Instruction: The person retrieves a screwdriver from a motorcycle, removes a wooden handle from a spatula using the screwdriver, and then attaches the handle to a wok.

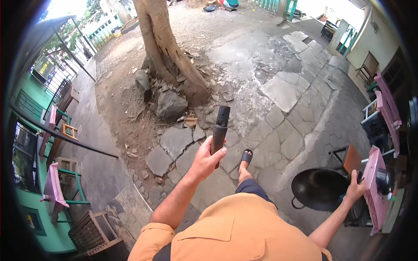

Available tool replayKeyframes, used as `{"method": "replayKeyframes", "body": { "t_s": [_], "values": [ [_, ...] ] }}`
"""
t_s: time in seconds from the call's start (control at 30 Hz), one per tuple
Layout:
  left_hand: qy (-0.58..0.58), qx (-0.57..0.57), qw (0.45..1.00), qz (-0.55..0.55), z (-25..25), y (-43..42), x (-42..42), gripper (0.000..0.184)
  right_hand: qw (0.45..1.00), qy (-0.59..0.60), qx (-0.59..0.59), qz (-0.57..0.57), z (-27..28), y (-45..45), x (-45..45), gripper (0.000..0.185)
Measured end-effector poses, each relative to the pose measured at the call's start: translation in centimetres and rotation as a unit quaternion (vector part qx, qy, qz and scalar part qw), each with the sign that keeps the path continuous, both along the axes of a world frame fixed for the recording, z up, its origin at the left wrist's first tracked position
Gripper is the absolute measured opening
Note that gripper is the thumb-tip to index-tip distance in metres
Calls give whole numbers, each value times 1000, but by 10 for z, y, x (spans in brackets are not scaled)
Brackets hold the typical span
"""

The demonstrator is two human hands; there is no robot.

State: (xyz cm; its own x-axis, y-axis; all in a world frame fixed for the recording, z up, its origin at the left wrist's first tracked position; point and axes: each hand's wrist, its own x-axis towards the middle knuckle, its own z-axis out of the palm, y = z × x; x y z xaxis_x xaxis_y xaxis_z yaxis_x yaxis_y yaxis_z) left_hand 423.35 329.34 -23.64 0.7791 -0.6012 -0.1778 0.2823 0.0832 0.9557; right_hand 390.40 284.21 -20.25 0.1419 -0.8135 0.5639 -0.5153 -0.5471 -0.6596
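Note:
My left hand is closed around a dark cylindrical tool held upright in front of me. Its black top end has small holes; I cannot make out its kind. Off to the right, my right hand grips the edge handle of a large black wok. The wok hangs tilted, its hollow side toward me and its other loop handle at the lower left. Right beside that hand is a table with a pink cloth, and a shiny metal pot sits there.
A tree trunk rises ahead with rocks at its base. Cracked stone paving runs forward on the right. Wooden chairs and cloth-covered tables line the left; more pink tables stand right. A person is far ahead.

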Motion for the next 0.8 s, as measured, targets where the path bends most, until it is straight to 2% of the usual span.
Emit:
{"method": "replayKeyframes", "body": {
  "t_s": [0.03,0.17,0.33,0.4,0.53,0.57,0.6,0.67,0.8],
  "values": [
    [3,5,1000,2,-6,-21,26,37,997,46,67,-12,-1,-16,24,35],
    [12,17,999,47,-5,-112,146,33,990,110,84,-41,-12,-99,137,35],
    [16,25,998,55,11,-204,285,33,985,140,23,-97,12,-198,289,37],
    [24,28,998,42,12,-236,346,34,999,0,28,-44,13,-240,352,38],
    [97,-50,993,40,-2,-303,469,36,998,-65,-20,-10,16,-326,482,36],
    [108,-63,991,39,-3,-321,502,36,994,-105,23,-25,23,-336,525,34],
    [106,-66,991,39,-8,-338,537,36,994,-107,20,-24,22,-355,561,34],
    [103,-77,992,22,-10,-374,609,36,985,-113,119,-43,30,-394,632,30],
    [115,-44,992,32,5,-444,744,37,987,-101,122,-35,32,-477,779,30]
  ]
}}
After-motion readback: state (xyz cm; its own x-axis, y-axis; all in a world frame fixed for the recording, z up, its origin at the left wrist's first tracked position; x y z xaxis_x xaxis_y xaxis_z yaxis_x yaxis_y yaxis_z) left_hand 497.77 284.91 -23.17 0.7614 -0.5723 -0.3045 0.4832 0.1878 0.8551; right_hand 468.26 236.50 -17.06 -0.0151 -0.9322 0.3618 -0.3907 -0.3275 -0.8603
